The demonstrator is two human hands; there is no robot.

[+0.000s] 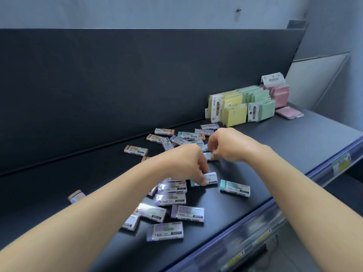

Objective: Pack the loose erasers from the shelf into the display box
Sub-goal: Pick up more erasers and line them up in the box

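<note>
bare dark shelf at left; scattered erasers mid-shelf, sticky-note packs at back right

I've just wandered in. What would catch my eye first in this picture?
Two bare hands meet mid-shelf: the left hand pinches a teal-ended eraser, the right hand pinches another eraser. Around them, wrapped loose erasers lie scattered over the dark shelf. At the back right stand pastel sticky note packs.
</note>
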